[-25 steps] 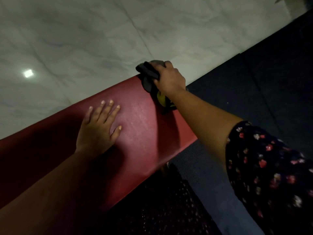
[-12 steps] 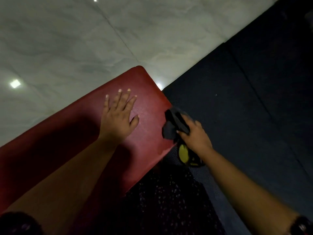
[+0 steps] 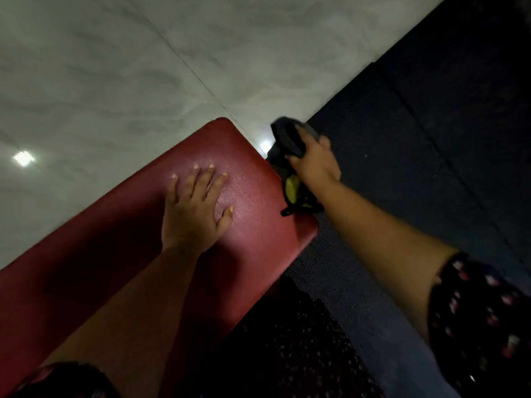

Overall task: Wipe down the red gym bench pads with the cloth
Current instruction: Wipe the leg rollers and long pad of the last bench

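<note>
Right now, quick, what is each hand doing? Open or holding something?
Left hand: open, fingers spread flat on the red bench pad.
Right hand: closed round the dark cloth, at the pad's end.

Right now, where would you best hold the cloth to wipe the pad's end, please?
Grip its bunched middle from above, as the right hand does; the cloth is wadded beside the end of the red pad, leaving folds toward that edge.

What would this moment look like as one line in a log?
left hand: flat on red bench pad | right hand: grips dark cloth beside pad's end | wipe: under way
</note>
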`<move>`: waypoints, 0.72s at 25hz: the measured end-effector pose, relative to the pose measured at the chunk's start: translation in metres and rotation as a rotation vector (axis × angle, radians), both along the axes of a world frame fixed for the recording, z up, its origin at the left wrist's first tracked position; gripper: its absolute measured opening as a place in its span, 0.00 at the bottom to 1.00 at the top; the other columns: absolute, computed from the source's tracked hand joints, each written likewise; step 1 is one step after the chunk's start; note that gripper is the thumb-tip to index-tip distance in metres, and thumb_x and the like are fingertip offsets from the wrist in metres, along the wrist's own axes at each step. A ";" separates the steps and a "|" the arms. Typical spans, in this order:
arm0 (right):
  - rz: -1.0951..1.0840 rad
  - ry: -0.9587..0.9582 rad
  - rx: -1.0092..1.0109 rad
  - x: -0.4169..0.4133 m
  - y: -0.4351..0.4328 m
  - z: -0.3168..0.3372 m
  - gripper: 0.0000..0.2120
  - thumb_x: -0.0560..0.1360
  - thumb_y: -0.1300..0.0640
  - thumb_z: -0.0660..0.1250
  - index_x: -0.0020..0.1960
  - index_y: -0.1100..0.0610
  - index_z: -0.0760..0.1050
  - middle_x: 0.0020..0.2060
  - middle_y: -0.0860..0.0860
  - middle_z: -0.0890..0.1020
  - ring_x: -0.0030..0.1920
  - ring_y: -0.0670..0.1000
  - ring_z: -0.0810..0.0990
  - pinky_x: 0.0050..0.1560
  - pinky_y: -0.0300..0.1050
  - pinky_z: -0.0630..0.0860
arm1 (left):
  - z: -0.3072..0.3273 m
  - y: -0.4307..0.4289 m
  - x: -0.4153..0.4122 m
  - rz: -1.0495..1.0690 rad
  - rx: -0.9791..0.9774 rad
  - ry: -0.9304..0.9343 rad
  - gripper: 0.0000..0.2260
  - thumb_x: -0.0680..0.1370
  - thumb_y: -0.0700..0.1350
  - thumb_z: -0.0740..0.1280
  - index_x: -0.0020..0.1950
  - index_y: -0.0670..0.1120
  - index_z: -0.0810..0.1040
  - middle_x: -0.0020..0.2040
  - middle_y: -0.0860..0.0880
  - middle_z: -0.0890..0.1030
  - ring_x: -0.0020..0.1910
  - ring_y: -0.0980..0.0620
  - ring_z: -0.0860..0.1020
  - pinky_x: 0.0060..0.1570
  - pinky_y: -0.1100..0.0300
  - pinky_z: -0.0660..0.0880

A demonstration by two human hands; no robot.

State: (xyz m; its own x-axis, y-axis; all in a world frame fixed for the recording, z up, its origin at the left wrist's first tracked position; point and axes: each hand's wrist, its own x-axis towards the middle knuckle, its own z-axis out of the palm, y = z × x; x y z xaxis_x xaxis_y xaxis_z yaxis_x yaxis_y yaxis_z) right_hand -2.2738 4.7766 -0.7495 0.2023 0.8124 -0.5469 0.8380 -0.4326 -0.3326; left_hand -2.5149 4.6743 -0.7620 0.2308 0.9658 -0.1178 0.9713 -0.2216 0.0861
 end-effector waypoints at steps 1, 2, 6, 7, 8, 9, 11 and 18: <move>0.024 -0.016 -0.007 -0.014 0.018 -0.004 0.33 0.76 0.48 0.67 0.77 0.39 0.56 0.66 0.57 0.65 0.62 0.62 0.73 0.58 0.53 0.73 | 0.000 0.000 0.000 0.003 -0.002 0.008 0.29 0.77 0.59 0.56 0.76 0.49 0.65 0.75 0.45 0.68 0.75 0.43 0.64 0.72 0.41 0.54; 0.082 -0.028 0.011 -0.030 0.031 -0.006 0.34 0.76 0.48 0.66 0.77 0.40 0.54 0.67 0.57 0.64 0.62 0.62 0.72 0.59 0.54 0.74 | 0.000 -0.001 0.001 0.003 -0.004 0.014 0.29 0.77 0.59 0.56 0.76 0.49 0.65 0.75 0.45 0.67 0.75 0.43 0.64 0.72 0.41 0.54; 0.559 -0.048 0.158 -0.076 0.051 0.002 0.33 0.76 0.50 0.65 0.77 0.39 0.55 0.73 0.55 0.60 0.61 0.59 0.70 0.53 0.51 0.73 | 0.000 0.000 0.000 0.006 -0.019 0.036 0.30 0.76 0.59 0.56 0.77 0.50 0.63 0.76 0.46 0.66 0.75 0.44 0.63 0.73 0.41 0.54; 0.623 -0.043 0.136 -0.073 0.050 0.000 0.32 0.77 0.50 0.64 0.76 0.38 0.56 0.73 0.54 0.60 0.62 0.59 0.70 0.52 0.50 0.72 | 0.000 0.000 0.000 0.008 -0.019 0.035 0.30 0.76 0.59 0.56 0.77 0.49 0.64 0.76 0.46 0.66 0.75 0.44 0.63 0.73 0.40 0.54; 0.619 -0.044 0.062 -0.066 0.051 -0.004 0.30 0.77 0.51 0.64 0.76 0.37 0.57 0.72 0.54 0.61 0.62 0.59 0.70 0.53 0.51 0.72 | 0.000 -0.001 0.000 0.010 -0.010 0.033 0.30 0.76 0.59 0.56 0.77 0.49 0.64 0.76 0.46 0.66 0.75 0.44 0.63 0.73 0.40 0.54; 0.580 -0.050 -0.045 -0.055 0.051 -0.007 0.29 0.78 0.51 0.63 0.75 0.37 0.58 0.70 0.54 0.63 0.62 0.59 0.70 0.55 0.51 0.73 | 0.001 -0.001 0.000 0.012 0.005 0.027 0.29 0.76 0.59 0.57 0.76 0.49 0.66 0.76 0.46 0.67 0.75 0.44 0.63 0.73 0.40 0.54; 0.539 -0.052 -0.191 -0.036 0.043 -0.012 0.27 0.78 0.51 0.63 0.75 0.38 0.60 0.65 0.54 0.67 0.63 0.59 0.72 0.57 0.50 0.73 | 0.000 0.000 0.000 0.016 0.029 0.003 0.29 0.76 0.59 0.59 0.75 0.49 0.67 0.75 0.46 0.68 0.75 0.44 0.64 0.73 0.41 0.54; 0.479 0.027 -0.244 0.010 -0.007 -0.007 0.28 0.78 0.59 0.64 0.74 0.40 0.63 0.70 0.55 0.64 0.65 0.57 0.70 0.57 0.45 0.72 | -0.003 -0.001 -0.002 0.004 0.016 0.005 0.29 0.76 0.59 0.59 0.76 0.50 0.67 0.76 0.46 0.67 0.75 0.44 0.63 0.73 0.41 0.53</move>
State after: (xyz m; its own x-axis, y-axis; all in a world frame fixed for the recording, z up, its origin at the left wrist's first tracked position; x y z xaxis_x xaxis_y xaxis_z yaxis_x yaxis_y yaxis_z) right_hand -2.2634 4.7693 -0.7569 -0.1765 0.6586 -0.7315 0.9529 -0.0718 -0.2945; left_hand -2.5165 4.6734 -0.7652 0.2267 0.9684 -0.1037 0.9725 -0.2192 0.0782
